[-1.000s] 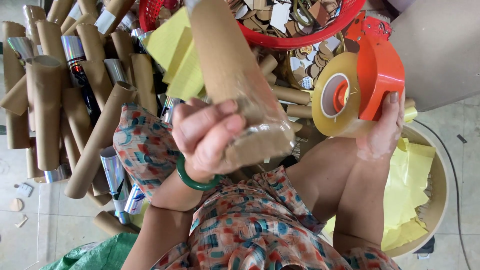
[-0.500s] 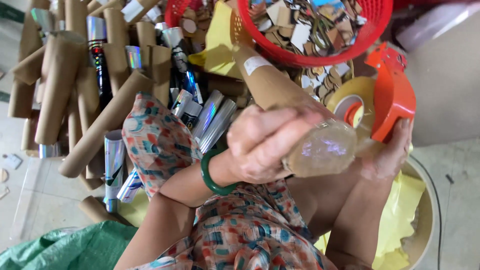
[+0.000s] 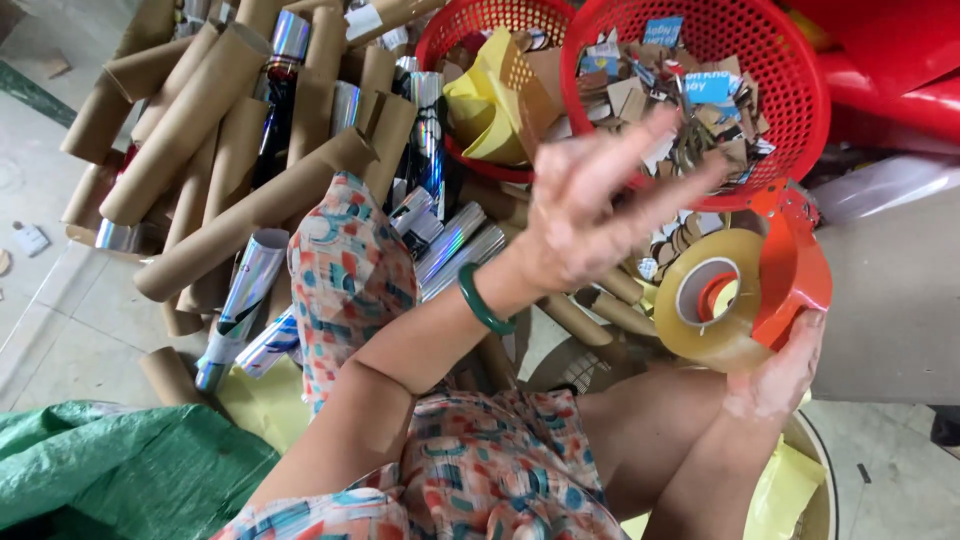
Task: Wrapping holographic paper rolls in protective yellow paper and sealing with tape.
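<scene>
My left hand (image 3: 590, 215) is raised with its fingers spread and nothing in it, reaching toward the red mesh basket (image 3: 790, 130) of cardboard scraps. A green bangle (image 3: 482, 300) sits on that wrist. My right hand (image 3: 780, 375) grips an orange tape dispenser (image 3: 790, 265) loaded with a roll of clear tape (image 3: 705, 300), held at the lower right, below the basket.
A heap of brown cardboard tubes (image 3: 220, 150) and shiny foil-wrapped tubes (image 3: 450, 245) lies at the left and centre. A second red basket (image 3: 480, 60) holds yellow paper. A green plastic sack (image 3: 110, 470) is at the bottom left. Yellow sheets (image 3: 790, 490) lie in a round tray at the bottom right.
My left hand has let go of the taped cardboard tube it held and now stretches empty toward the baskets. The view has tilted, and the tape dispenser stays in my right hand.
</scene>
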